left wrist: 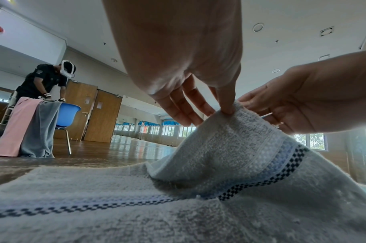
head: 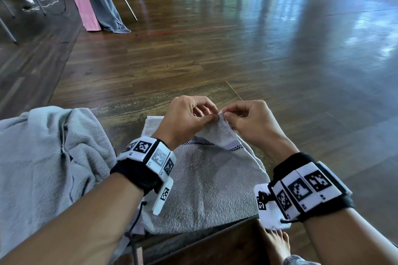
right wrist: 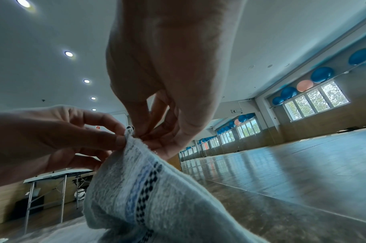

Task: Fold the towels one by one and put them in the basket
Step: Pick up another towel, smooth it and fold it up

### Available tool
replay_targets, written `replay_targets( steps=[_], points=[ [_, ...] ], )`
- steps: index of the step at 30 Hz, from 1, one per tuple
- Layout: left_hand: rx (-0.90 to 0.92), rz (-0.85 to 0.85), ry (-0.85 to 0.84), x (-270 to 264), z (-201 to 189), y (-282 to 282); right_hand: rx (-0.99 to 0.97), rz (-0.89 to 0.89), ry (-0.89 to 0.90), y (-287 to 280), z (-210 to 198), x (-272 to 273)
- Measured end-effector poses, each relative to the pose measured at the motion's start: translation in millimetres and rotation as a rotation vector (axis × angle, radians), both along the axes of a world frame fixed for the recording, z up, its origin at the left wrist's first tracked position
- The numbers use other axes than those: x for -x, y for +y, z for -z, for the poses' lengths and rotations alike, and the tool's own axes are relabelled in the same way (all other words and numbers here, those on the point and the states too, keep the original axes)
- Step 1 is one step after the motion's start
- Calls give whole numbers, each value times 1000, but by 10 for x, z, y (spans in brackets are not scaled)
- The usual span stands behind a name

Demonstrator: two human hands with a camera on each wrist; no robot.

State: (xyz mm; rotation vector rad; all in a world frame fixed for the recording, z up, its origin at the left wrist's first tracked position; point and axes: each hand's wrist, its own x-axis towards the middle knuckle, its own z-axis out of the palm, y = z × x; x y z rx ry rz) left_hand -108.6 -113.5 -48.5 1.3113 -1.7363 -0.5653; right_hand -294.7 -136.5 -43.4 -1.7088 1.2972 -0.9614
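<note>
The small white towel (head: 206, 183) lies flat on the wooden table (head: 133, 101) before me, its far edge lifted off the surface. My left hand (head: 187, 118) and right hand (head: 249, 122) both pinch that edge at one spot, thumb against fingertip. I should slide my pinches apart to the two corners, keep the checkered stripe (left wrist: 261, 182) straight, then fold evenly. The grey towel (head: 49, 161) waits left.

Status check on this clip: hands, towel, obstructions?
Left hand, right hand both pinching striped towel corner, raised. Rest flat on table. Grey towel heaped left, clear.
</note>
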Motion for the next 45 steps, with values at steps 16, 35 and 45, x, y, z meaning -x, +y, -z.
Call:
replay_targets(
  steps=[16, 35, 45],
  points=[
    [5, 38, 22, 20, -4, 10, 2, -43, -4, 19, 18, -16],
    [-67, 0, -59, 14, -23, 31, 48, -31, 64, -10, 18, 4],
    [-52, 130, -226, -34, -15, 6, 130, -77, 0, 45, -51, 97]
  ],
)
